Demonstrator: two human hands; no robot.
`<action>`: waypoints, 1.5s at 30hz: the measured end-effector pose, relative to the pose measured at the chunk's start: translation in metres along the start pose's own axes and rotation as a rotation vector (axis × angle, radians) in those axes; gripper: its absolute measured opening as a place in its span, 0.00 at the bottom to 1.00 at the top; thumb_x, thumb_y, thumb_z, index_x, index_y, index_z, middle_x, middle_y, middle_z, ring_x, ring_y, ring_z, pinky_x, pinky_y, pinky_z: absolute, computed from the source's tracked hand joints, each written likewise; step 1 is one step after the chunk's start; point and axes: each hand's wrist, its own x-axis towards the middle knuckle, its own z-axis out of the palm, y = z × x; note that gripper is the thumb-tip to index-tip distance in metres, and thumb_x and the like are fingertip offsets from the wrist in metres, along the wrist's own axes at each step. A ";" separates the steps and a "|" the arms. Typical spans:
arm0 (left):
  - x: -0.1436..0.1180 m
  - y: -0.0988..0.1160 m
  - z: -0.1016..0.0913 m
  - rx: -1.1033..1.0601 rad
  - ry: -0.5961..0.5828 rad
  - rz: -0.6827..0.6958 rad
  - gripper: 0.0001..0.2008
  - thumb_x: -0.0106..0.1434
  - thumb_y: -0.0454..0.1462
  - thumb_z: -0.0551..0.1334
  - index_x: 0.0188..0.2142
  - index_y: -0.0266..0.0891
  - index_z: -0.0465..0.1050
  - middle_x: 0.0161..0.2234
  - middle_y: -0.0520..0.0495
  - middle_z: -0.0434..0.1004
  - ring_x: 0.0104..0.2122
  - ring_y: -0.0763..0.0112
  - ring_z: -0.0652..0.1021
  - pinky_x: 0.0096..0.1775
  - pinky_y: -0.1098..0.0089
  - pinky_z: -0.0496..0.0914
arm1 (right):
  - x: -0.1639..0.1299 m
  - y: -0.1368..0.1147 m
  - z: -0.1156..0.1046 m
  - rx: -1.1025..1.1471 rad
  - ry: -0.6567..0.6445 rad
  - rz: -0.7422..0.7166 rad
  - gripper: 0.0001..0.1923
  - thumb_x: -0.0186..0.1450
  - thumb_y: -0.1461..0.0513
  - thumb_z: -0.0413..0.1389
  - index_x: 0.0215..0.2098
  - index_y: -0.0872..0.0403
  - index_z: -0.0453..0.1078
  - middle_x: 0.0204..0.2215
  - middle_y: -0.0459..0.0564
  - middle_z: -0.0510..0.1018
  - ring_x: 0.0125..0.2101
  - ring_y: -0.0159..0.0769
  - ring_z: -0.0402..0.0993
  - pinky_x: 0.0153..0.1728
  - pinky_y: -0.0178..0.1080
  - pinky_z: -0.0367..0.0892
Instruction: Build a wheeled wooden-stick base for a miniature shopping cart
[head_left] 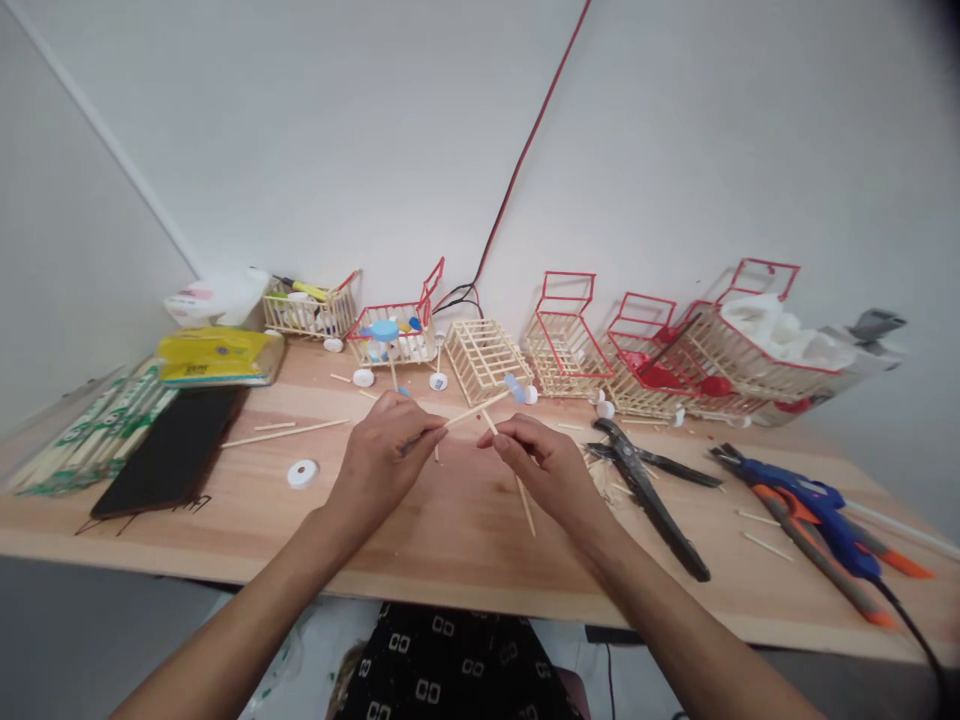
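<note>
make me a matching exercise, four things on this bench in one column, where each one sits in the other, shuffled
Things:
1. glue gun
2. black pliers
3. white disc
4. yellow packet

Places:
A. back left, beside the black pad
B. far right, near the front edge
C. just right of the right hand
D. lying alone, left of the left hand

Pairs: 1-B, 2-C, 3-D, 4-A

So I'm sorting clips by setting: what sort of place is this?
Likely a home craft bench: a row of small stick-built carts with red frames, a blue glue gun and black pliers on a wooden tabletop.
</note>
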 end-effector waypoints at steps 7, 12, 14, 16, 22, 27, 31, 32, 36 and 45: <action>0.027 -0.001 0.005 0.063 -0.008 0.122 0.06 0.64 0.34 0.58 0.33 0.39 0.74 0.31 0.48 0.78 0.35 0.66 0.72 0.38 0.67 0.66 | 0.014 0.002 -0.019 -0.042 0.046 -0.119 0.12 0.68 0.55 0.51 0.35 0.50 0.75 0.31 0.48 0.77 0.32 0.34 0.70 0.35 0.36 0.62; 0.035 -0.005 0.017 0.070 -0.037 0.122 0.07 0.65 0.35 0.57 0.34 0.40 0.74 0.32 0.48 0.79 0.34 0.66 0.73 0.37 0.67 0.66 | 0.020 0.009 -0.023 -0.030 0.063 -0.146 0.12 0.68 0.56 0.51 0.35 0.51 0.75 0.30 0.47 0.76 0.31 0.33 0.70 0.33 0.35 0.62; 0.034 -0.007 0.022 0.067 -0.037 0.116 0.07 0.65 0.35 0.57 0.33 0.39 0.74 0.31 0.48 0.78 0.33 0.67 0.73 0.37 0.67 0.65 | 0.020 0.013 -0.022 -0.032 0.071 -0.139 0.13 0.68 0.56 0.51 0.35 0.51 0.75 0.30 0.48 0.76 0.31 0.33 0.70 0.33 0.35 0.62; 0.033 -0.007 0.025 0.046 -0.045 0.104 0.08 0.65 0.35 0.56 0.33 0.39 0.73 0.31 0.48 0.78 0.33 0.67 0.73 0.37 0.68 0.65 | 0.020 0.016 -0.021 -0.030 0.073 -0.123 0.13 0.68 0.55 0.51 0.35 0.51 0.75 0.30 0.48 0.76 0.31 0.34 0.70 0.33 0.35 0.61; 0.030 -0.006 0.029 -0.072 -0.114 -0.038 0.07 0.65 0.35 0.58 0.33 0.39 0.75 0.28 0.50 0.76 0.31 0.70 0.72 0.35 0.70 0.64 | 0.019 0.022 -0.020 0.020 0.032 -0.088 0.12 0.68 0.57 0.51 0.35 0.51 0.75 0.30 0.47 0.76 0.30 0.32 0.69 0.31 0.34 0.60; 0.031 -0.007 0.032 -0.210 -0.165 -0.159 0.08 0.64 0.36 0.59 0.31 0.40 0.76 0.24 0.53 0.74 0.27 0.73 0.72 0.31 0.73 0.64 | 0.019 0.023 -0.020 0.083 0.017 -0.019 0.12 0.68 0.57 0.50 0.35 0.50 0.75 0.32 0.47 0.77 0.31 0.33 0.70 0.31 0.35 0.60; 0.031 -0.007 0.032 -0.278 -0.198 -0.230 0.09 0.64 0.38 0.59 0.31 0.40 0.76 0.23 0.53 0.73 0.25 0.74 0.71 0.27 0.74 0.62 | 0.019 0.023 -0.020 0.126 0.005 0.021 0.12 0.67 0.57 0.51 0.35 0.51 0.76 0.31 0.47 0.77 0.30 0.32 0.69 0.30 0.34 0.60; 0.030 -0.007 0.032 -0.288 -0.203 -0.244 0.09 0.64 0.38 0.59 0.31 0.39 0.76 0.23 0.53 0.73 0.24 0.74 0.71 0.27 0.74 0.62 | 0.019 0.023 -0.019 0.129 0.003 0.025 0.12 0.67 0.57 0.51 0.35 0.51 0.76 0.31 0.47 0.77 0.30 0.31 0.69 0.29 0.34 0.59; 0.028 -0.009 0.032 -0.295 -0.203 -0.265 0.09 0.63 0.38 0.59 0.30 0.39 0.76 0.23 0.53 0.72 0.24 0.75 0.70 0.27 0.75 0.61 | 0.019 0.023 -0.018 0.117 0.003 0.014 0.12 0.67 0.57 0.51 0.35 0.52 0.76 0.30 0.47 0.77 0.29 0.31 0.69 0.29 0.33 0.60; 0.024 -0.015 0.031 -0.173 -0.157 -0.150 0.06 0.63 0.35 0.60 0.32 0.41 0.76 0.26 0.54 0.75 0.28 0.74 0.72 0.32 0.73 0.63 | 0.018 0.022 -0.019 0.012 -0.003 -0.078 0.09 0.67 0.60 0.52 0.35 0.52 0.75 0.30 0.46 0.76 0.30 0.31 0.70 0.30 0.33 0.61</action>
